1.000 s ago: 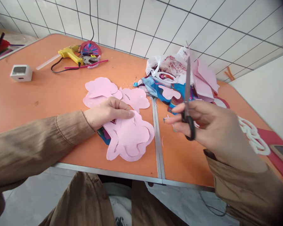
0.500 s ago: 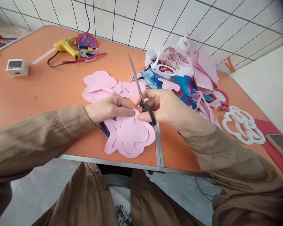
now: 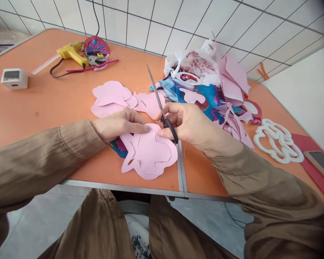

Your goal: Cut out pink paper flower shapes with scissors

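A stack of pink paper cut-outs (image 3: 149, 154) lies near the front edge of the orange table (image 3: 54, 104). My left hand (image 3: 118, 124) rests flat on the top of that stack, fingers stretched toward the right. My right hand (image 3: 190, 122) is closed round the black handles of a pair of scissors (image 3: 162, 108). The closed blades point up and away to the left. The right thumb and fingertips touch the stack's upper right edge. More pink cloud shapes (image 3: 113, 97) lie just behind my left hand.
A heap of pink scraps, blue printed paper and a white plastic bag (image 3: 205, 82) sits at the back right. A white foam outline (image 3: 278, 142) lies at the right. A yellow glue gun (image 3: 70, 55), keys and a small white box (image 3: 13, 78) are at the back left.
My right hand carried the scissors from the right over to the pink stack, the blades tilting to the left. My left hand stayed on the stack.
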Action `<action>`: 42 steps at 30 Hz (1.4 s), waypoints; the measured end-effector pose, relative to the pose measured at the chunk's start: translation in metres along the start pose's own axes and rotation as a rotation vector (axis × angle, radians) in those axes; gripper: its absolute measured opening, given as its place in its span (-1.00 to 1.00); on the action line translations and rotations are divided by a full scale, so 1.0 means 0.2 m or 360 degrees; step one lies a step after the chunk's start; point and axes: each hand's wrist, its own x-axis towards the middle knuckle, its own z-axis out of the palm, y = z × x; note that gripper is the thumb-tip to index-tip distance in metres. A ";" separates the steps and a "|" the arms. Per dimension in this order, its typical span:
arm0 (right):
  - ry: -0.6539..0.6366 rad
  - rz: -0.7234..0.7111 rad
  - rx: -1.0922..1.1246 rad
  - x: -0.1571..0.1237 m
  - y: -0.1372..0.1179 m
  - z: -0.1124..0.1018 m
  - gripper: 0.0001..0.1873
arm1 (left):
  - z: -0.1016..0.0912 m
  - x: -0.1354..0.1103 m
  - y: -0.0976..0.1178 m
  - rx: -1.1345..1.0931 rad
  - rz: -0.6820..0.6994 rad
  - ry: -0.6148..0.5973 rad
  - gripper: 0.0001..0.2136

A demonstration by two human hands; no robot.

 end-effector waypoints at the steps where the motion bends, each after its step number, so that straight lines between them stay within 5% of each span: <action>1: 0.0012 0.0016 0.0000 0.00 0.00 0.00 -0.71 | 0.00 0.00 0.00 -0.0025 -0.0009 0.0020 -0.80; 17: 0.0028 0.0042 0.0057 0.00 0.02 -0.01 -0.68 | 0.01 -0.01 0.00 -0.0028 0.0095 0.0047 -0.79; 31: 0.0050 0.0027 0.0051 0.00 0.01 -0.02 -0.70 | 0.00 -0.01 0.02 0.0589 0.0388 0.0141 -0.76; 42: -0.0047 -0.0056 0.0090 0.00 0.02 -0.01 -0.70 | 0.01 -0.01 0.01 0.0126 0.0024 0.0118 -0.82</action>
